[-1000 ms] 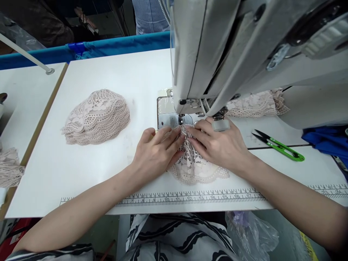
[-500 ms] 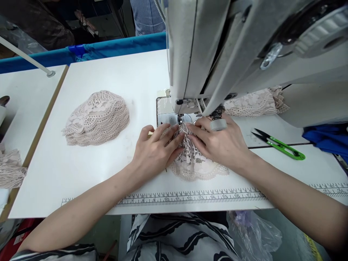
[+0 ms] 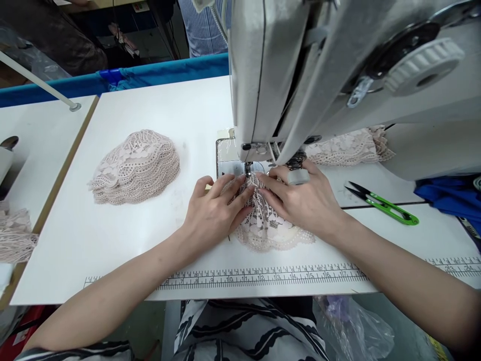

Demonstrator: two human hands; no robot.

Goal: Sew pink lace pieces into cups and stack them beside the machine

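A pale pink lace piece (image 3: 268, 228) lies gathered at the presser foot (image 3: 248, 168) of a sewing machine (image 3: 278, 75), its scalloped edge fanned toward me. My left hand (image 3: 214, 208) grips the lace from the left, fingertips close to the foot. On the other side my right hand (image 3: 306, 198) pinches the gathered folds, thumb and forefinger near the needle area. Part of the lace is hidden beneath my fingers. The back of my right hand is close to the round grey knob (image 3: 298, 176) under the machine head.
A stack of lace pieces (image 3: 137, 168) sits left on the white table (image 3: 112, 240). More lace (image 3: 347, 146) lies behind the machine head, and some (image 3: 17, 235) at far left. Green thread snips (image 3: 383, 203) rest at right, near blue cloth (image 3: 439, 195). A ruler strip (image 3: 278, 273) runs along the front edge.
The camera view has shifted slightly, so the machine and table appear a little lower. Both hands keep their hold on the lace, with hardly any movement.
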